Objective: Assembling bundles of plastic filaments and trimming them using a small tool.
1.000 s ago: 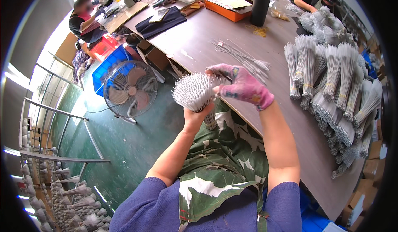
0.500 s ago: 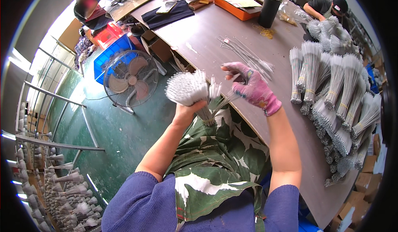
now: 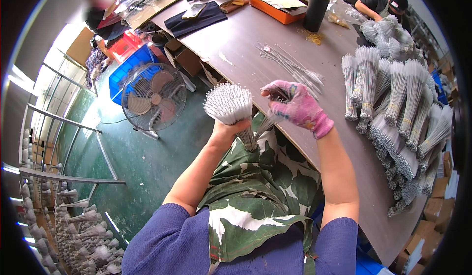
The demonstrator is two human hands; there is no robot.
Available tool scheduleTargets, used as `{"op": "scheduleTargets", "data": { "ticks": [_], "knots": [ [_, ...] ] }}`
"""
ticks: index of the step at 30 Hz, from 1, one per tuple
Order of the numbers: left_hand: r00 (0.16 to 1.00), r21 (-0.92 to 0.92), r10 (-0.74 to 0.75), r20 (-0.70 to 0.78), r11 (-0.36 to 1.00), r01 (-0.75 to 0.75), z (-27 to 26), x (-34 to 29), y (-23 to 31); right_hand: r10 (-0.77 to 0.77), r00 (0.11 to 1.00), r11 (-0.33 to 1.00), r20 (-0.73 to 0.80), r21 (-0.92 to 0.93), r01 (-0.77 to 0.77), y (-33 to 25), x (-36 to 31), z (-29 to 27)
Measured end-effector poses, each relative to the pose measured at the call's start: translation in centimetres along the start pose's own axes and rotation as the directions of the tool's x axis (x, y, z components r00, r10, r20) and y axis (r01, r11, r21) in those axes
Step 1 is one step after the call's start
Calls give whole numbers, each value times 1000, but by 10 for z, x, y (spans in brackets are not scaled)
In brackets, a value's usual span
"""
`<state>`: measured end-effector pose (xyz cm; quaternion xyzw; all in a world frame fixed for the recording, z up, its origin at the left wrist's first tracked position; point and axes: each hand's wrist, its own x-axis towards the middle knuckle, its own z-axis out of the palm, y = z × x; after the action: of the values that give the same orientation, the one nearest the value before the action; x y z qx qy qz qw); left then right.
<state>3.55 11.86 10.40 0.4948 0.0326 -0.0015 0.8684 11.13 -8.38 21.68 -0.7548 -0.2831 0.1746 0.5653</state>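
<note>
My bare left hand (image 3: 230, 128) is wrapped round a thick bundle of thin wire rods (image 3: 228, 103). Their white tips fan out upward, and their grey lower ends narrow just above my camouflage-patterned apron (image 3: 265, 176). To the right of the bundle, at the table edge, is my right hand (image 3: 297, 108) in a pink patterned glove with bare fingertips showing. Its fingers are curled in toward the thumb; what they hold, if anything, is hidden. A few blurred rods (image 3: 266, 125) splay from the bundle toward this hand. Several loose rods (image 3: 290, 63) lie on the table beyond it.
Tied rod bundles (image 3: 393, 93) are piled on the table's right. A black bottle (image 3: 317, 8), orange tray (image 3: 275, 10) and dark cloth with a phone (image 3: 193, 12) stand farther back. A fan (image 3: 155, 98) is on the floor at left, beside metal racks (image 3: 73, 177). Two people work at the far side.
The bundle has shifted slightly right and its tips are gathered into one rounder head; a small separate cluster no longer shows. My right hand's fingers have curled further in.
</note>
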Motion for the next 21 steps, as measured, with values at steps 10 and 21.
{"op": "scheduleTargets", "data": {
  "ticks": [10, 21],
  "knots": [
    [998, 136, 49, 28, 989, -52, 34, 29, -16, -72, 996, 989, -49, -133, 65, -7, -8, -20],
    [984, 12, 111, -138, 994, -110, 32, 24, -29, 107, 976, 930, -191, -327, -166, -3, 1, -35]
  ]
}}
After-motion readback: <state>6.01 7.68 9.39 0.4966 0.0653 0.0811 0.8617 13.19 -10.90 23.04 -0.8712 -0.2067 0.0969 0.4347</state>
